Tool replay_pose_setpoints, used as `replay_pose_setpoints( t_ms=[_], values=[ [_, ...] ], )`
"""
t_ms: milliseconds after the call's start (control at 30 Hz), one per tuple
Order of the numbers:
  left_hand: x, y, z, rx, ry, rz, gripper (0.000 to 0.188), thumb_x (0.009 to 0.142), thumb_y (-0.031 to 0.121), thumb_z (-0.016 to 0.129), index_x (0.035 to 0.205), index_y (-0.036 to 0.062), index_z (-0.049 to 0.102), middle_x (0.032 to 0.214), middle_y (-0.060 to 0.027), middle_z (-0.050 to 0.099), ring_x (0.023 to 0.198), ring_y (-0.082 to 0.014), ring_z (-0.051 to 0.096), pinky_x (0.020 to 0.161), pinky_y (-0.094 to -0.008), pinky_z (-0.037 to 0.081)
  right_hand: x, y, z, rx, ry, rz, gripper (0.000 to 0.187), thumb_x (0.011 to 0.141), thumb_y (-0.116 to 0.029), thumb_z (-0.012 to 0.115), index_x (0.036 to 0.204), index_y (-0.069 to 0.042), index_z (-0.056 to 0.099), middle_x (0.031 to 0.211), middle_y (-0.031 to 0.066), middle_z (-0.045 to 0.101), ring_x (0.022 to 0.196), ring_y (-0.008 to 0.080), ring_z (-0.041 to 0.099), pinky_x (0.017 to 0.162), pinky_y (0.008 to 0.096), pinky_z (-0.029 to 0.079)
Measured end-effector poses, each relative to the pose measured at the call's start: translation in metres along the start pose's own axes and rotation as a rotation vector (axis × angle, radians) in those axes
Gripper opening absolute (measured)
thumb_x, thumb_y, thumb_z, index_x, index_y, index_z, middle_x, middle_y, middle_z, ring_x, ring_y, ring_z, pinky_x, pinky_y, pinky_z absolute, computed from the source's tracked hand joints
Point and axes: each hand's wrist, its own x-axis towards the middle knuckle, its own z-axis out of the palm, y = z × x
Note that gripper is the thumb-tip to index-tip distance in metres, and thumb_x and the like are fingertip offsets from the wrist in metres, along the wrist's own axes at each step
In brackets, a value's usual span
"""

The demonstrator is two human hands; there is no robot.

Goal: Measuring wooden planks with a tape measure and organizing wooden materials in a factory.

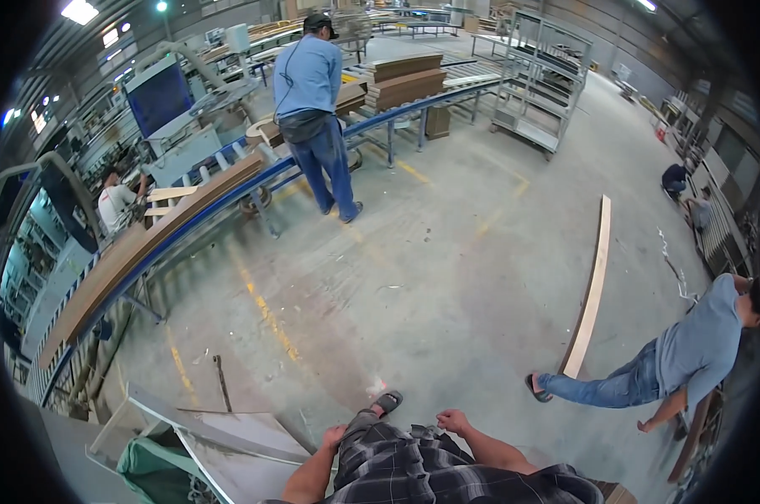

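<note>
My left hand hangs beside my left thigh, loosely closed, and nothing shows in it. Just in front of my right hip, my right hand is curled into a loose fist with nothing visible in it. Between the hands is my dark plaid clothing. One foot in a dark sandal is forward on the concrete floor. Neither hand touches any workpiece. Nearest my left hand is a pale flat panel at the lower left.
A person in blue stands at a roller conveyor carrying stacked brown boards. A long wooden strip lies at right, near another person. Farther back is a wheeled metal rack. Green cloth hangs at lower left.
</note>
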Motion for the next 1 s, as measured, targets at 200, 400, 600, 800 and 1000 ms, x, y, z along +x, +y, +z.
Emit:
replay_pose_setpoints(
  t_ms=[200, 400, 600, 800, 1000],
  values=[
    [0.009, 0.003, 0.005, -0.288, 0.043, -0.246, 0.040, 0.071, 0.038, 0.047, 0.086, 0.0033, 0.060, 0.093, -0.0200, 0.057, 0.088, -0.0341, 0.054, 0.074, -0.0379, 0.040, -0.013, -0.004, -0.004, -0.044, 0.020, 0.017, 0.024, 0.074, -0.024, 0.062, 0.088, -0.005, 0.063, 0.071, 0.0053, 0.063, 0.058, 0.0101, 0.057, 0.052, 0.0248, 0.046],
    [0.010, -0.012, 0.015, -0.174, 0.073, -0.212, 0.045, 0.070, 0.039, 0.048, 0.084, -0.0015, 0.059, 0.087, -0.0212, 0.058, 0.082, -0.0315, 0.055, 0.071, -0.0367, 0.041, -0.018, -0.002, -0.006, -0.031, -0.006, 0.031, 0.024, 0.073, -0.025, 0.062, 0.087, -0.005, 0.063, 0.071, 0.0052, 0.063, 0.059, 0.0105, 0.057, 0.054, 0.0249, 0.046],
    [0.016, -0.008, 0.012, 0.063, -0.057, -0.089, 0.038, 0.077, 0.036, 0.037, 0.086, 0.0063, 0.059, 0.089, -0.0195, 0.057, 0.087, -0.0358, 0.053, 0.072, -0.0392, 0.041, -0.005, -0.012, -0.016, 0.073, -0.026, 0.167, 0.021, 0.075, -0.024, 0.060, 0.085, -0.005, 0.063, 0.069, 0.0038, 0.063, 0.057, 0.0090, 0.056, 0.049, 0.0228, 0.045],
    [0.015, 0.003, 0.006, 0.175, -0.062, -0.005, 0.032, 0.077, 0.032, 0.038, 0.086, 0.0091, 0.059, 0.086, -0.0183, 0.058, 0.083, -0.0353, 0.054, 0.071, -0.0397, 0.042, -0.002, -0.015, -0.019, 0.088, -0.069, 0.192, 0.024, 0.073, -0.026, 0.059, 0.087, -0.007, 0.064, 0.072, 0.0062, 0.064, 0.065, 0.0135, 0.062, 0.062, 0.0249, 0.047],
    [0.014, 0.005, 0.002, 0.349, -0.086, 0.070, 0.031, 0.076, 0.033, 0.039, 0.084, 0.0096, 0.058, 0.082, -0.0168, 0.059, 0.082, -0.0346, 0.055, 0.072, -0.0399, 0.043, -0.001, -0.011, -0.018, 0.063, -0.083, 0.199, 0.026, 0.069, -0.029, 0.064, 0.087, -0.011, 0.065, 0.073, 0.0046, 0.064, 0.066, 0.0132, 0.060, 0.062, 0.0257, 0.047]
  ],
)
